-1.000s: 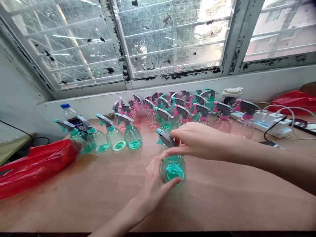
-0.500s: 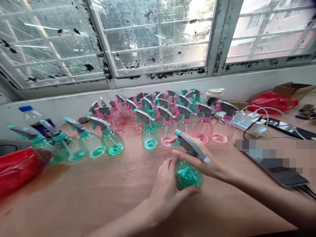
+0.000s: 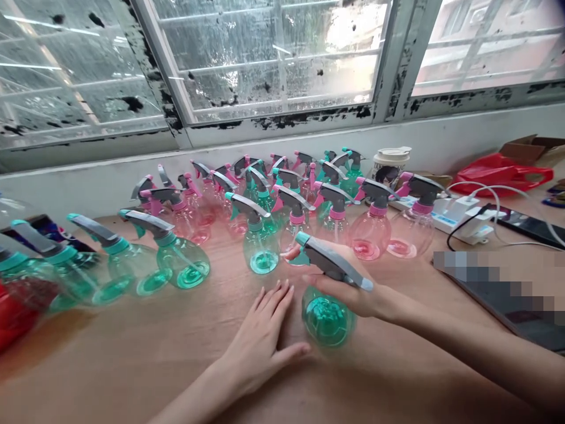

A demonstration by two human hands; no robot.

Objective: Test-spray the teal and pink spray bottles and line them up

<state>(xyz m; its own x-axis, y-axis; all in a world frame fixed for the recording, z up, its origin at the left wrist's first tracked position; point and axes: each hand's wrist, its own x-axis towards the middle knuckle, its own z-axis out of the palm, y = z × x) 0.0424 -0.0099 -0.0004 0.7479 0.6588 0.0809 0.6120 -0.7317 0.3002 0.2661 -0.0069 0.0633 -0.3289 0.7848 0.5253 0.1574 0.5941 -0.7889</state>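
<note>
Green spray bottle [image 3: 329,321] is found towards the near side of the counter [image 3: 176,359], in front of the other bottles [image 3: 371,232], with the nozzle end of its grey head [image 3: 333,266] towards the left. We cannot tell whether its base touches the counter or hangs just above it. The right hand [image 3: 359,295] has its fingers curled about the neck, showing on both sides of the head; we judge the neck to be clamped between them. The left hand [image 3: 258,338] lies palm down on the counter beside the bottle, fingers slightly apart and gripping nothing, thumb out towards the body; we cannot confirm contact between thumb and bottle. No liquid level can be made out with certainty, so we assess the weight as light, with reservation. The body appears to be thin, smooth plastic: we expect it to give under a hard squeeze and to slip if damp, though breakage seems unlikely. The head looks stiffer, but its trigger [image 3: 303,257] is presumably a moving part and unsuited to bearing load. We recommend a hold at the narrow neck, or a gentle one around the rounded body.
</note>
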